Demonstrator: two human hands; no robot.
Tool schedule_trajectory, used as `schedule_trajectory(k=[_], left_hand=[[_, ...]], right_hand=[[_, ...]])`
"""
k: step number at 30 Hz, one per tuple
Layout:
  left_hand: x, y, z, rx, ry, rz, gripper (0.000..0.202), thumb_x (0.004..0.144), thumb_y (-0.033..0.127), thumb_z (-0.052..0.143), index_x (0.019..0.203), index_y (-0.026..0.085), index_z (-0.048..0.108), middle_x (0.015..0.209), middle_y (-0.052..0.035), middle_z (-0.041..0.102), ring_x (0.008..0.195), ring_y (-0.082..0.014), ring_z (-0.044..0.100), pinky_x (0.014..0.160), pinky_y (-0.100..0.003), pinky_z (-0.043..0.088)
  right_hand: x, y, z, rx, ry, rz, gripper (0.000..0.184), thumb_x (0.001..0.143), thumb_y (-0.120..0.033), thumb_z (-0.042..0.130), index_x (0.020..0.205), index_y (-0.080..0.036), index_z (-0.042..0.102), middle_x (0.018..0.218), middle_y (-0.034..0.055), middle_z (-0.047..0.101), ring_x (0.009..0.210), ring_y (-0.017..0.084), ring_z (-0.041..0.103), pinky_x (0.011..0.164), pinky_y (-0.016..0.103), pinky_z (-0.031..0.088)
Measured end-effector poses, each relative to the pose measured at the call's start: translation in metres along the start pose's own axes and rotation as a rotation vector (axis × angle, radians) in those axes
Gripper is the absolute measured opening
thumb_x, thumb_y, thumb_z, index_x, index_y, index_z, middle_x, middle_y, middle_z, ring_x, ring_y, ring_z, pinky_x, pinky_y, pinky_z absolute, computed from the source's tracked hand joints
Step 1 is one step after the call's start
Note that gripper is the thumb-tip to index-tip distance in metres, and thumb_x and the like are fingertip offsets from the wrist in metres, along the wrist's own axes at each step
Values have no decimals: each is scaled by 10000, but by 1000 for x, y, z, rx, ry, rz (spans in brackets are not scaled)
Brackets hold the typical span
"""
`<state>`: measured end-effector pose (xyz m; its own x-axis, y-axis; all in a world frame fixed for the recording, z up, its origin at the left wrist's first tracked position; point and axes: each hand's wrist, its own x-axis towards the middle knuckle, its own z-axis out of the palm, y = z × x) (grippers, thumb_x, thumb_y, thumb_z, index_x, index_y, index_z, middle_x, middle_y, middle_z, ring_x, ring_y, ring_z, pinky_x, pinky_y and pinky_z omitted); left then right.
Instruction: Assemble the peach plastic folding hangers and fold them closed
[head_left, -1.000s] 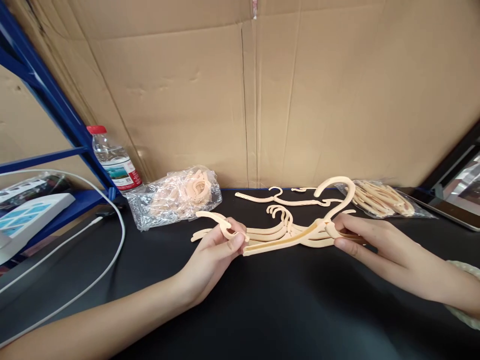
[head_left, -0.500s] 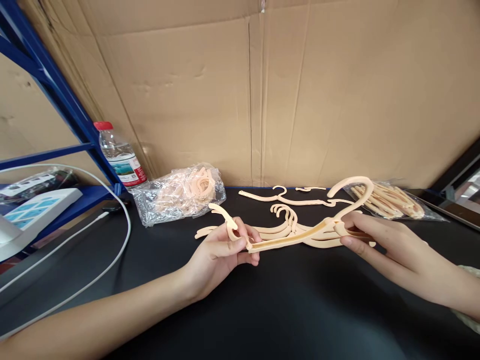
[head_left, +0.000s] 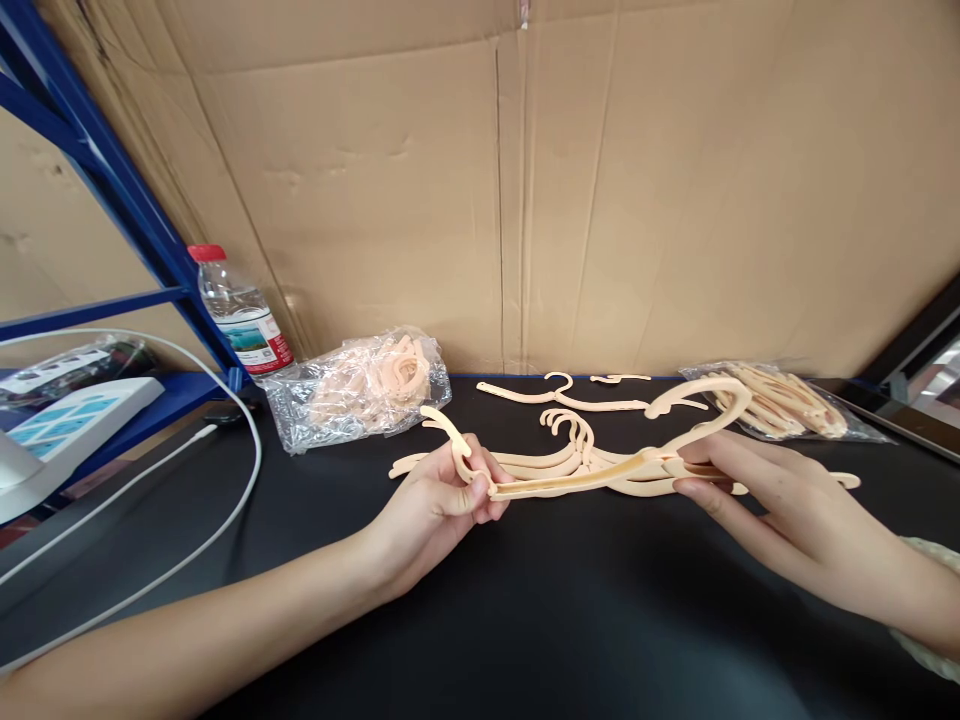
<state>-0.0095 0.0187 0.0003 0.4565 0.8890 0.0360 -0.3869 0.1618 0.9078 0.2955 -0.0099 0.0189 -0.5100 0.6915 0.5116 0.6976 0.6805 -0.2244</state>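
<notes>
A cream plastic hanger [head_left: 592,475] is held just above a black tabletop [head_left: 525,620], its hook [head_left: 712,395] leaning toward the right. My left hand [head_left: 442,500] pinches the hanger's left end, where a small curved clip piece [head_left: 448,432] sticks up. My right hand [head_left: 765,495] grips the hanger near the base of the hook, fingers closed on it. Under the held hanger lies a pile of several more cream hangers [head_left: 570,450], partly hidden by it.
Two more hangers [head_left: 570,395] lie behind the pile. A clear bag of parts [head_left: 360,385] sits at the left, another bag of hangers [head_left: 780,400] at the right. A water bottle [head_left: 240,315], blue shelf frame [head_left: 112,170] and white cable [head_left: 225,510] stand left. Cardboard [head_left: 525,180] backs the table.
The hanger has tipped so its hook leans lower and further right. My left hand has closed tighter on the left end. My right hand stays on the hook base.
</notes>
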Motion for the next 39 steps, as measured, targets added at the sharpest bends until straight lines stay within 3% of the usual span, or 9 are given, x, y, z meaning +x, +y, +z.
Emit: schedule_trajectory(k=[5, 11, 17, 22, 28, 39], left_hand=[[0, 1, 1, -2, -36, -13, 260, 709, 258, 828, 704, 144, 595, 728, -4, 589, 614, -111, 483, 605, -263, 302], [0, 3, 3, 39, 5, -38, 237, 698, 200, 809, 683, 146, 579, 719, 1, 583, 601, -110, 480, 598, -267, 294], [1, -1, 2, 48, 43, 11, 187, 699, 107, 751, 683, 158, 572, 731, 12, 572, 601, -103, 468, 614, -268, 308], [-1, -2, 3, 66, 55, 59, 236, 713, 129, 757, 676, 167, 528, 729, 17, 572, 614, -108, 477, 620, -265, 327], [0, -3, 2, 114, 148, 119, 269, 720, 174, 788, 690, 167, 521, 769, 14, 597, 617, -99, 501, 596, -247, 354], [-4, 0, 8, 143, 265, 57, 264, 669, 252, 860, 710, 160, 616, 745, 24, 610, 682, -97, 590, 671, -214, 491]], right_hand=[[-2, 2, 2, -43, 11, -22, 47, 966, -246, 467, 946, -270, 501, 824, 35, 619, 666, 207, 600, 564, 324, 467], [-4, 3, 4, -25, 11, -16, 43, 959, -242, 480, 947, -269, 511, 832, 44, 617, 675, 218, 601, 579, 332, 478], [-2, -2, 5, 3, 0, -13, 43, 963, -249, 479, 961, -274, 514, 799, 38, 605, 642, 203, 592, 555, 319, 480], [-1, -7, 5, 11, 11, -4, 56, 970, -239, 470, 984, -274, 512, 824, 31, 611, 657, 189, 598, 564, 301, 489], [-3, -13, 6, 44, 10, 58, 71, 986, -272, 446, 942, -270, 502, 780, 23, 599, 613, 181, 577, 532, 292, 470], [-2, -9, 6, 87, 6, 280, 170, 964, -387, 491, 924, -245, 574, 700, 12, 601, 590, 186, 576, 487, 278, 445]])
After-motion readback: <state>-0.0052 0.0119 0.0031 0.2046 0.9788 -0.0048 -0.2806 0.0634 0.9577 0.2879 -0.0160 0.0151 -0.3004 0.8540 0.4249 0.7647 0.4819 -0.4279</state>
